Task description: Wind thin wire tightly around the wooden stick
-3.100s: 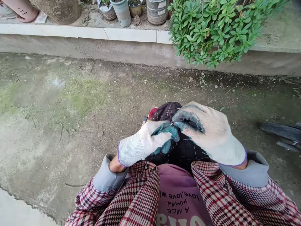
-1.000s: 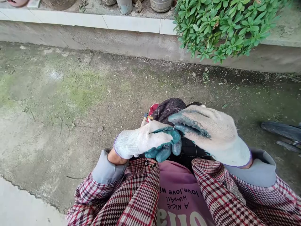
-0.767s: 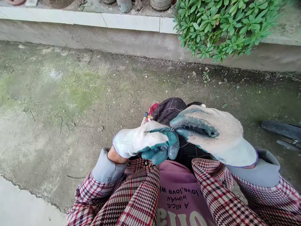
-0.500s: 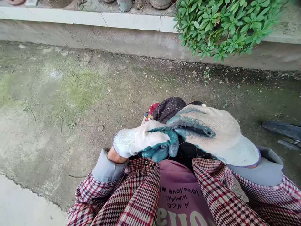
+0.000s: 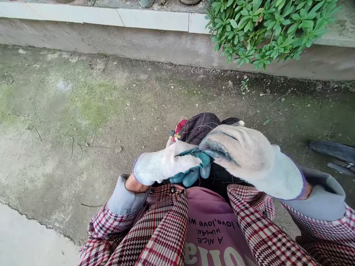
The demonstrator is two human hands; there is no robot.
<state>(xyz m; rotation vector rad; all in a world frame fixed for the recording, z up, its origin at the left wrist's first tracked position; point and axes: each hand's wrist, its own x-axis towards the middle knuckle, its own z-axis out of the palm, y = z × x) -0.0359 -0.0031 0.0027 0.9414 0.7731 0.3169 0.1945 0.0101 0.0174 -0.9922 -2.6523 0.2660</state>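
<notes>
Both hands wear white knit gloves with worn blue-green coating and meet above my lap. My left hand (image 5: 180, 159) is closed, thumb and forefinger pressed together, with the other fingers curled below. Touching its fingertips, my right hand (image 5: 241, 151) is closed too, its fingers bent together in a pinch. Whatever lies between the fingertips is hidden or too small to name. Just beyond my left hand juts a pale piece with a dark cap (image 5: 172, 133) and a yellowish bit; its kind is unclear. Dark checked trousers (image 5: 200, 125) show beneath the hands.
Ahead runs a low wall topped with white tiles (image 5: 155, 19). A leafy green shrub (image 5: 266, 29) overhangs it at right. Mossy, gritty ground (image 5: 97, 103) spreads before me. A long dark object (image 5: 331, 150) lies at the right edge, beside a pale slab's opposite corner (image 5: 30, 240) at lower left.
My right hand has rolled slightly and its fingers have closed in, so less of the coated palm side shows. My left hand has barely moved. The view has tilted down a little.
</notes>
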